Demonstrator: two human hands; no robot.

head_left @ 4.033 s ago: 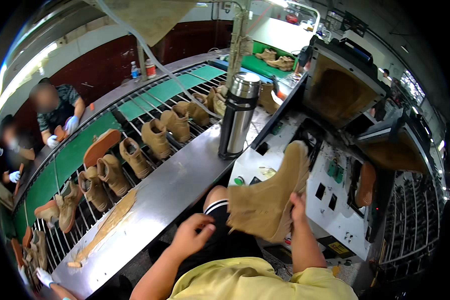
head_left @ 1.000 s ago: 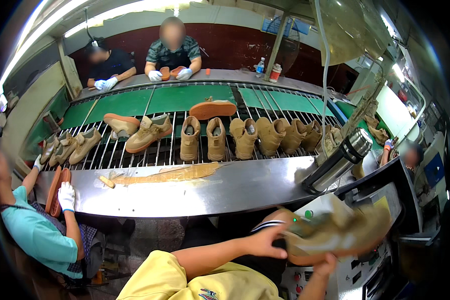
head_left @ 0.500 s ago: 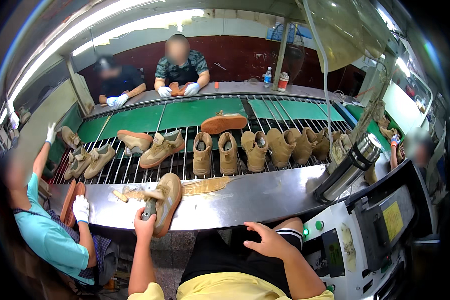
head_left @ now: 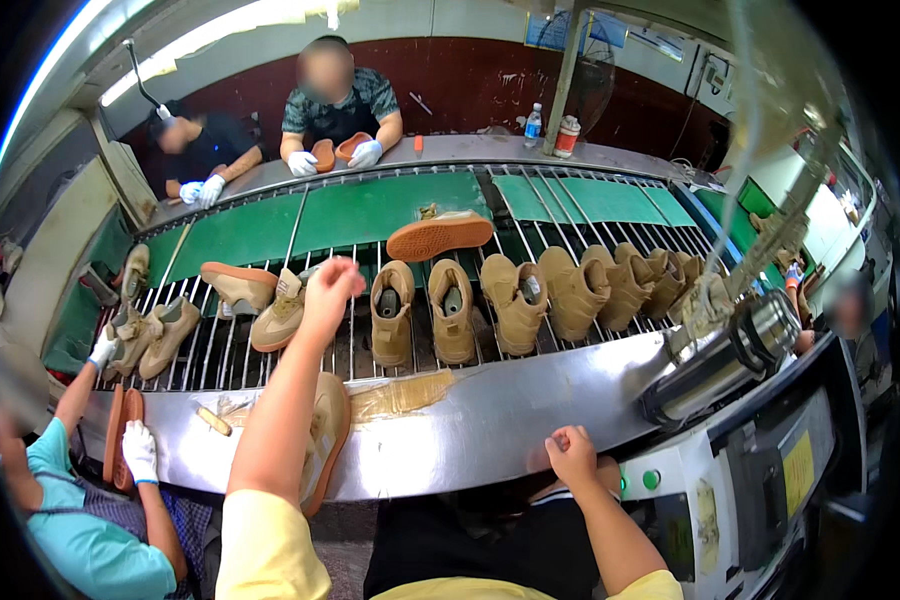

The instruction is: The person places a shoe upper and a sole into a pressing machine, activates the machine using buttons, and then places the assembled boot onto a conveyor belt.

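My left hand (head_left: 332, 288) is stretched over the metal rack, beside the heel end of a beige sneaker (head_left: 278, 328) with a gum sole. Its fingers are bent but apart, and nothing shows in them. Under my left forearm another beige sneaker (head_left: 332, 430) lies on the steel bench edge (head_left: 500, 400), its toe toward the rack; the forearm hides part of it. My right hand (head_left: 573, 455) hangs by the bench's front edge, above my lap, fingers curled in with nothing visible in them.
Several tan boots (head_left: 453, 310) stand in a row on the rack (head_left: 360, 340); a sneaker (head_left: 440, 237) lies behind them. A steel flask (head_left: 725, 360) stands at right near a machine (head_left: 760, 480). At left a co-worker's gloved hand (head_left: 140, 450) rests by soles (head_left: 122, 430). Others sit opposite.
My left hand has let go of the sneaker on the bench and moved forward over the rack. My right hand has shifted right, its fingers now curled. The view has tilted.
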